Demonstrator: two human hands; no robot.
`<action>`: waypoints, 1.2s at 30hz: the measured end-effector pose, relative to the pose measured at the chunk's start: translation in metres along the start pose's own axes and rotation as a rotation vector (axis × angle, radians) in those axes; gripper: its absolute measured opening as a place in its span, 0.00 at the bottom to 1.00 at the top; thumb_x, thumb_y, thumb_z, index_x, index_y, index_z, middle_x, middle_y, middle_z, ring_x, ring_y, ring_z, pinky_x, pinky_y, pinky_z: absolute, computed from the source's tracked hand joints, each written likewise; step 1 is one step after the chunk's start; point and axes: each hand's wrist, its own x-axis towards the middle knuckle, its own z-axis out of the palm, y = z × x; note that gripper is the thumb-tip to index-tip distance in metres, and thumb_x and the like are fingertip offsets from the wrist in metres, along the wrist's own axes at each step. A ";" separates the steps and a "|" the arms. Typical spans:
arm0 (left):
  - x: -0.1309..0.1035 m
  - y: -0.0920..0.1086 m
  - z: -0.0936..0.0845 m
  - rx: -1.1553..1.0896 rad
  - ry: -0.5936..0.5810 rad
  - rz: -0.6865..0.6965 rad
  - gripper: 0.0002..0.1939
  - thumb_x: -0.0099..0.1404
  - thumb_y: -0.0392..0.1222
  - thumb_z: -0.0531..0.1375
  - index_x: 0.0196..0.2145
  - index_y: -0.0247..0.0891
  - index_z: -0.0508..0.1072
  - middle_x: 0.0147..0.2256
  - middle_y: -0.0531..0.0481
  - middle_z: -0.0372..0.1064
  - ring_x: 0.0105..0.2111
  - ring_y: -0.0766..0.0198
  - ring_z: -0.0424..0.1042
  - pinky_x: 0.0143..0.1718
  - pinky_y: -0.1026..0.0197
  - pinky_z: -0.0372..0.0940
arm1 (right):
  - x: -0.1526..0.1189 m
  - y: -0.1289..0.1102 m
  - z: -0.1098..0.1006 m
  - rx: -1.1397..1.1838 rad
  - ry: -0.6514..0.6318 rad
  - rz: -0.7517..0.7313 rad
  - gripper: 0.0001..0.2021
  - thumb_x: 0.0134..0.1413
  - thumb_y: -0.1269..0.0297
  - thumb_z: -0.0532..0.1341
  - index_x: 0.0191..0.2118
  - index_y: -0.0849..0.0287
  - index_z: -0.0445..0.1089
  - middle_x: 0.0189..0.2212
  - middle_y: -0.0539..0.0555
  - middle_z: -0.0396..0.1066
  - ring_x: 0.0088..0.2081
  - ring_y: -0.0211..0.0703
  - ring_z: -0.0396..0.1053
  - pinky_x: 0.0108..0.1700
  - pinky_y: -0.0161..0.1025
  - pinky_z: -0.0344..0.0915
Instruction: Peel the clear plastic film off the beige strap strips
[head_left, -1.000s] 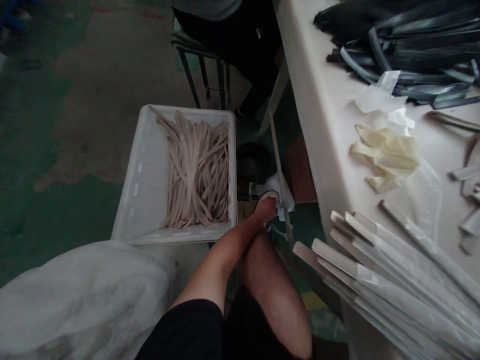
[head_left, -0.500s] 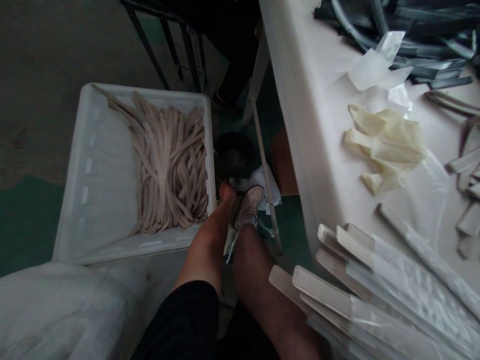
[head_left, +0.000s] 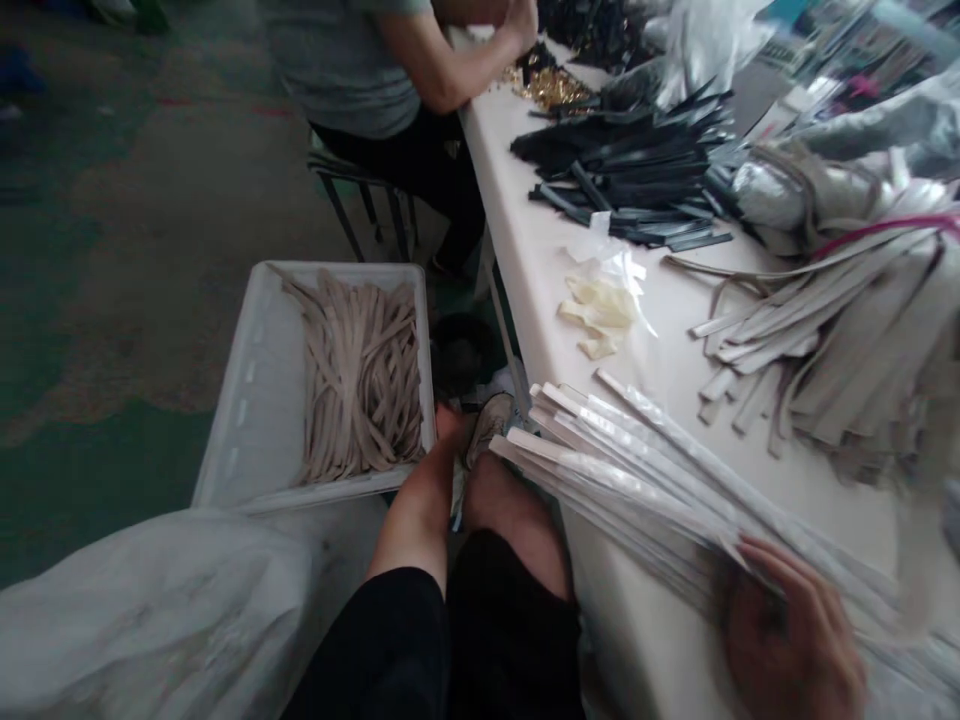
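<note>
At the lower right, my right hand (head_left: 799, 635) is closed around a bundle of pale strips (head_left: 600, 450), partly wrapped in clear plastic. The rounded strip ends fan out past the table's near edge, over my knee. Blur and shadow hide part of the grip. My left hand does not appear. Beyond the bundle lie a crumpled pale-yellow glove (head_left: 600, 305) and clear plastic scraps. To the right is a large heap of loose beige strips (head_left: 847, 350). On the floor side, a white plastic bin (head_left: 251, 400) holds long beige strips (head_left: 360, 380).
The white table (head_left: 517, 260) runs along my right side. Black strips (head_left: 630, 165) and gold-coloured small pieces (head_left: 555, 88) lie farther along it. A co-worker (head_left: 352, 70) sits at its far edge. A white sack (head_left: 165, 610) bulges at lower left. My legs (head_left: 420, 510) are between bin and table.
The view has tilted up and widened, bringing the co-worker and the beige heap into sight. My right hand now shows on the bundle of strips at lower right.
</note>
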 end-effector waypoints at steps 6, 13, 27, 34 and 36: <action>-0.080 0.069 -0.098 -0.139 0.207 0.191 0.06 0.72 0.38 0.50 0.42 0.36 0.64 0.38 0.40 0.73 0.40 0.57 0.75 0.41 0.59 0.65 | -0.001 0.000 -0.017 0.084 0.045 -0.099 0.10 0.62 0.62 0.59 0.47 0.59 0.70 0.48 0.62 0.71 0.49 0.57 0.68 0.53 0.54 0.64; -0.206 0.174 -0.296 -0.714 0.699 0.983 0.05 0.73 0.44 0.50 0.42 0.40 0.59 0.34 0.50 0.68 0.33 0.65 0.72 0.42 0.58 0.68 | -0.013 0.006 -0.031 0.140 0.109 -0.136 0.10 0.65 0.65 0.56 0.49 0.58 0.67 0.47 0.61 0.71 0.52 0.54 0.65 0.57 0.55 0.60; -0.484 0.262 -0.163 -0.463 -0.572 1.024 0.08 0.66 0.45 0.59 0.39 0.41 0.73 0.31 0.50 0.73 0.27 0.64 0.70 0.29 0.63 0.65 | -0.017 0.001 -0.176 0.830 0.043 0.369 0.19 0.57 0.48 0.62 0.46 0.58 0.72 0.28 0.53 0.72 0.27 0.43 0.66 0.31 0.37 0.62; -0.521 0.278 -0.115 -0.265 -0.784 1.065 0.09 0.61 0.48 0.63 0.36 0.41 0.77 0.29 0.49 0.74 0.25 0.62 0.70 0.28 0.62 0.64 | -0.044 0.048 -0.204 1.031 0.092 0.513 0.19 0.51 0.46 0.66 0.30 0.61 0.76 0.19 0.49 0.66 0.20 0.35 0.56 0.22 0.33 0.52; -0.520 0.277 -0.118 -0.154 -0.818 1.097 0.10 0.62 0.48 0.62 0.36 0.41 0.78 0.30 0.48 0.75 0.26 0.62 0.70 0.29 0.62 0.64 | -0.052 0.063 -0.205 1.024 0.188 0.561 0.20 0.51 0.46 0.66 0.29 0.61 0.75 0.18 0.49 0.66 0.19 0.35 0.57 0.22 0.33 0.52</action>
